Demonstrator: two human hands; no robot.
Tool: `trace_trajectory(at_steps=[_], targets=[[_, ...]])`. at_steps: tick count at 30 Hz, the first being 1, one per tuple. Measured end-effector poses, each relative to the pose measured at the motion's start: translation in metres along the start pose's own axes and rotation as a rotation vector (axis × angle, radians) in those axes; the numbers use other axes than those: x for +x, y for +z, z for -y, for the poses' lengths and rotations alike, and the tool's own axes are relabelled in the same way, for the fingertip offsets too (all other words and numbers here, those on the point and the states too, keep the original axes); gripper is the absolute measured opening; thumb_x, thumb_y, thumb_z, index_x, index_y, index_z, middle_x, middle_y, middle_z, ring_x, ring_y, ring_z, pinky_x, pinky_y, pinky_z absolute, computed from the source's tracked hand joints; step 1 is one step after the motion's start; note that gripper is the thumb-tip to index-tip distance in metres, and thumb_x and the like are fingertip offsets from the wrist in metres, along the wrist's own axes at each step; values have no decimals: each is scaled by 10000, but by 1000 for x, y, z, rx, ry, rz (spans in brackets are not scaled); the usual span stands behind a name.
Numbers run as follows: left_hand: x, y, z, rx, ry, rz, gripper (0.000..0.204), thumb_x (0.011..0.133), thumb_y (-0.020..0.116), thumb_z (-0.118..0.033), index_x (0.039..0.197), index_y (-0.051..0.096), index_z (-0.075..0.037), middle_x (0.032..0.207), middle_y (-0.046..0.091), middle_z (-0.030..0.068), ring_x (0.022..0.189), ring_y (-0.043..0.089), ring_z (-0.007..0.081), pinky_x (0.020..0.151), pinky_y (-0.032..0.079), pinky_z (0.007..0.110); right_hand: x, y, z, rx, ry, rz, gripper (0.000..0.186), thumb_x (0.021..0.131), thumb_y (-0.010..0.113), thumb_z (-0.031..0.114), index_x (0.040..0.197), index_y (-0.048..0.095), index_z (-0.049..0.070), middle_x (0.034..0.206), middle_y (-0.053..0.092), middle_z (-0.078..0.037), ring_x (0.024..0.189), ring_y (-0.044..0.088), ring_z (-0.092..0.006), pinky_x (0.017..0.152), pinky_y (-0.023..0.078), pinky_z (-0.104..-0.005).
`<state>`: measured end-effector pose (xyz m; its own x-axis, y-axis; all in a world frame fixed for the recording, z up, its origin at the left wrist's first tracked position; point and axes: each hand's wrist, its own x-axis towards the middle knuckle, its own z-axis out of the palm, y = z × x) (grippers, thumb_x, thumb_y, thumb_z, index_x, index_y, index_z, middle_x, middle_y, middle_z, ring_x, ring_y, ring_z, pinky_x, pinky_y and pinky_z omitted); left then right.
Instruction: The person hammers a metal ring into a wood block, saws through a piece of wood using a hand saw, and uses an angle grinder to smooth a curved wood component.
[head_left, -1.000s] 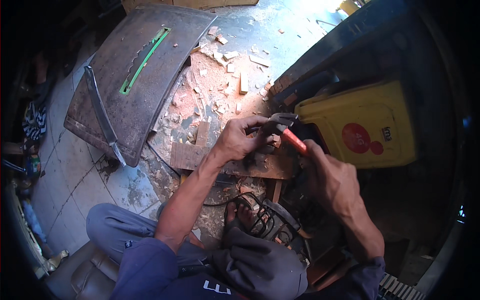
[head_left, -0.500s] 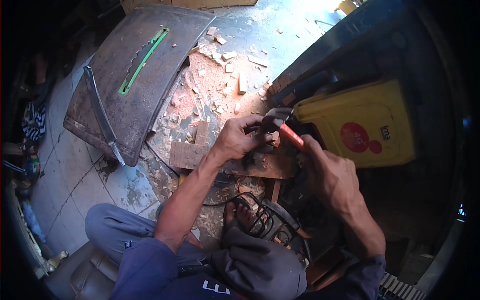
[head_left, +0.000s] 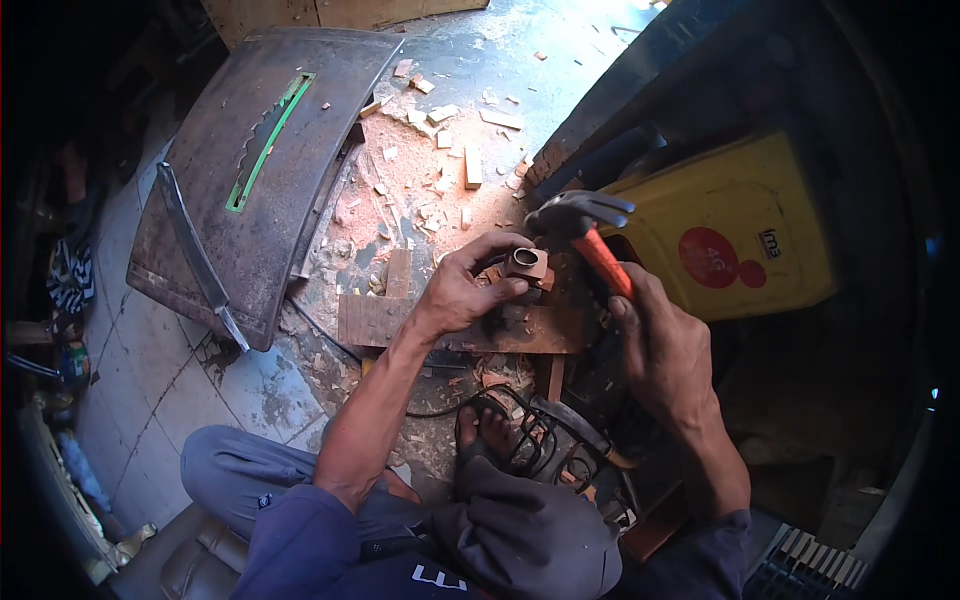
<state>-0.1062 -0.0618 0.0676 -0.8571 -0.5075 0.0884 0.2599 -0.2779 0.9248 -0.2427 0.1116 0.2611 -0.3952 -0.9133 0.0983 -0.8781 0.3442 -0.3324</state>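
Left hand pinching small wooden ring block on plank, centre of floor. Right hand gripping claw hammer by orange handle, head hovering just right of block. Risk: fingers sitting right at strike spot; glancing blow likely hitting them, or block skidding off into wood chips.

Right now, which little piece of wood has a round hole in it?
The small wooden block pinched in the left hand, just under the hammer head. It has a round hole on top; the wood scraps scattered behind are solid chips.
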Motion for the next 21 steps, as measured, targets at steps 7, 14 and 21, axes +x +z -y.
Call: trace_trajectory(at_steps=[7, 14, 21], targets=[[1, 0, 4, 58, 33, -58, 564, 910, 781, 9, 1402, 509, -37, 1313, 686, 143, 1250, 647, 206, 1075, 530, 349, -4, -2, 1, 90, -141, -156, 357, 993, 676, 163, 1340, 610, 108, 922, 735, -180, 721, 722, -379, 588, 572, -441], [2, -5, -4, -162, -201, -74, 588, 907, 801, 6, 1402, 487, -37, 1327, 678, 125, 1293, 604, 186, 1085, 516, 325, 6, -2, -6, -72, 23, 128, 362, 995, 670, 130, 1349, 604, 98, 945, 726, -197, 779, 737, -397, 647, 587, -464], [3, -6, -15, 149, 12, 44, 451, 974, 760, -100, 1386, 601, -9, 1303, 692, 98, 1249, 625, 162, 1099, 492, 324, -11, 1, -17, 79, 56, -158, 300, 1014, 657, 123, 1305, 634, 53, 999, 739, -180, 811, 757, -345, 677, 581, -402]])
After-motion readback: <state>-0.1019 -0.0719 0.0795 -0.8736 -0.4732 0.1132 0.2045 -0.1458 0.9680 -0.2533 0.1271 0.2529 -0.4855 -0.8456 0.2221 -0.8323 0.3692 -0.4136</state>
